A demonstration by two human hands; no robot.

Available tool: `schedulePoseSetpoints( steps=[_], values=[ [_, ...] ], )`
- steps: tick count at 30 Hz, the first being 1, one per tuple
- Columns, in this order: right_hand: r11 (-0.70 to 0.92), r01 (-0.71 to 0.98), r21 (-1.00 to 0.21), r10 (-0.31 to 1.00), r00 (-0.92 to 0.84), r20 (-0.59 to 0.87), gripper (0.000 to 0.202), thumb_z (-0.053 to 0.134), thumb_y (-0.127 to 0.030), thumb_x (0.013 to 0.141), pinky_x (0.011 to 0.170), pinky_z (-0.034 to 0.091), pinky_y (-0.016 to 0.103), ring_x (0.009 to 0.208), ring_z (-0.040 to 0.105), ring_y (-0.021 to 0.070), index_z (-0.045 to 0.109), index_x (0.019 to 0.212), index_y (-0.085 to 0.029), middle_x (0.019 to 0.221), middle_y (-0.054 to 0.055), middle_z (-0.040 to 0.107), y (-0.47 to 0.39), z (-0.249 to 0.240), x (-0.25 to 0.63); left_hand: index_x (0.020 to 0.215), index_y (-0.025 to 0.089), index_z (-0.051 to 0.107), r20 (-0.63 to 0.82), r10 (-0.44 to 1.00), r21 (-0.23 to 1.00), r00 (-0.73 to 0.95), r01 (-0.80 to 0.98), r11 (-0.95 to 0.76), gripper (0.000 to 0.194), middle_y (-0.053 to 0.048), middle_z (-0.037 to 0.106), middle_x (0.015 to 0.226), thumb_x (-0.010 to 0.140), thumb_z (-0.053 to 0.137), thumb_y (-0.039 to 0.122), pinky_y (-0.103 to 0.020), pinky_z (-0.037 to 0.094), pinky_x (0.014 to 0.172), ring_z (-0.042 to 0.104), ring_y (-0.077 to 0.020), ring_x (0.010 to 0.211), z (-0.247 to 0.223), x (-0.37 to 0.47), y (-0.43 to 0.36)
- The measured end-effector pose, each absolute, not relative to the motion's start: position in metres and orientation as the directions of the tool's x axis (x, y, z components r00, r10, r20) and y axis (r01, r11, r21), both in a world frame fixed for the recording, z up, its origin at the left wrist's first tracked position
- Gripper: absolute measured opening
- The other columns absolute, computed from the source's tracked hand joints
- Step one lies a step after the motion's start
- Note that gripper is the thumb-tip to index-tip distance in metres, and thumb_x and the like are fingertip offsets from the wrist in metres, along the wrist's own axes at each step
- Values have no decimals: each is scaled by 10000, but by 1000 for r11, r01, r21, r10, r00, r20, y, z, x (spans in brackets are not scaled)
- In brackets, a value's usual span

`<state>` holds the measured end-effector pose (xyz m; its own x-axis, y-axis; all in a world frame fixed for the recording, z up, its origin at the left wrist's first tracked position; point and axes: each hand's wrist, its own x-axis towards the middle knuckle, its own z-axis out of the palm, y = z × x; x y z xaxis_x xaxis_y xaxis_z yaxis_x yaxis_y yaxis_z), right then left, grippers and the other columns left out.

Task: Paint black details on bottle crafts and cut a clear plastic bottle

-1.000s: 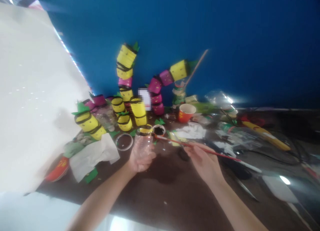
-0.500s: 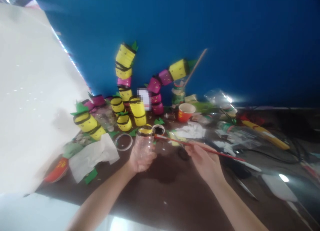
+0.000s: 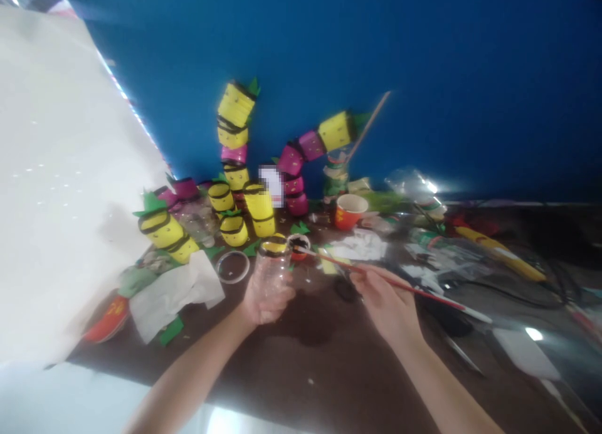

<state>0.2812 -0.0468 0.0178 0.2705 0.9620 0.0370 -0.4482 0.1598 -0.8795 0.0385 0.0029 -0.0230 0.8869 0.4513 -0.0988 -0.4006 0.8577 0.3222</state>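
Note:
My left hand (image 3: 269,301) is wrapped round a clear plastic bottle piece (image 3: 271,272), upright, with a black band near its top and yellow showing at the opening. A long red paintbrush (image 3: 390,279) is pinched in my right hand (image 3: 382,296). The brush tip lies over a small cup of black paint (image 3: 300,243), just right of the bottle piece. Behind stand yellow bottle pieces (image 3: 260,211) with black bands and green leaves. Whether the tip touches the paint I cannot tell.
A red paper cup (image 3: 350,212) stands behind crumpled tissue (image 3: 364,244). White paper (image 3: 176,293) and a clear ring (image 3: 232,268) lie left. Plastic scraps, a black cable and a yellow cutter (image 3: 501,253) are at right. A blue wall (image 3: 423,76) rises behind.
The brush tip has shifted slightly up and right, from beside the bottle piece's rim to over the paint cup. My left hand and the bottle piece have hardly moved.

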Motion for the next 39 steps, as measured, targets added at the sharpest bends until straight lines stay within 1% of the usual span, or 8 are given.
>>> schedulePoseSetpoints(
  steps=[6,11,15,19,23,26,30,39],
  values=[
    [168,-468,-868,971,230,64,145,820,-348,621,528,518,272,552,612,143,762,727,-268,634,13,710,-46,19,280,856,143,642,-137,456,336,879,-392,856,592,23,441,499,867,316,637,-166,63,245,178,-31,256,-19,39,2],
    [186,-444,-876,958,279,62,152,822,-345,606,533,521,276,559,612,143,761,713,-256,674,17,719,-46,22,279,860,146,635,-153,487,323,860,-422,847,564,29,437,502,854,362,640,-157,41,246,173,-24,255,-20,39,3],
    [165,-498,-852,977,200,73,155,833,-375,592,516,508,263,530,595,132,758,694,-285,590,-1,685,-48,26,277,877,151,634,-122,465,343,877,-403,849,532,27,451,513,851,391,624,-159,63,245,208,-33,261,-19,41,2],
    [96,-478,-873,990,139,33,171,818,-392,622,562,525,294,570,625,155,755,732,-276,641,11,710,-52,24,273,899,169,636,-125,449,363,885,-380,851,527,7,492,553,862,361,617,-173,81,248,231,-49,277,-17,42,2],
    [132,-449,-884,979,201,43,142,797,-369,654,568,525,291,581,628,150,753,748,-273,672,8,724,-50,20,275,902,173,638,-112,442,355,890,-380,854,500,-8,522,588,869,370,594,-166,73,253,247,-44,289,-13,42,3],
    [203,-446,-872,958,273,84,148,814,-346,625,555,515,272,569,610,131,758,738,-269,682,9,724,-48,22,278,863,159,630,-119,468,338,876,-407,848,454,-5,509,571,877,394,547,-157,61,252,244,-39,294,-7,43,3],
    [198,-450,-871,965,243,94,144,822,-373,600,506,508,302,523,591,154,753,690,-284,622,16,701,-49,28,279,795,140,614,-220,566,312,794,-493,812,405,-6,479,550,885,414,480,-140,77,264,264,-48,336,3,49,0],
    [142,-428,-893,976,209,56,176,812,-418,626,511,503,317,566,639,183,755,726,-285,646,24,725,-53,23,275,840,107,635,-280,615,338,737,-524,782,505,-35,496,580,845,432,570,-148,141,292,343,-72,397,7,55,-6]
  ],
)
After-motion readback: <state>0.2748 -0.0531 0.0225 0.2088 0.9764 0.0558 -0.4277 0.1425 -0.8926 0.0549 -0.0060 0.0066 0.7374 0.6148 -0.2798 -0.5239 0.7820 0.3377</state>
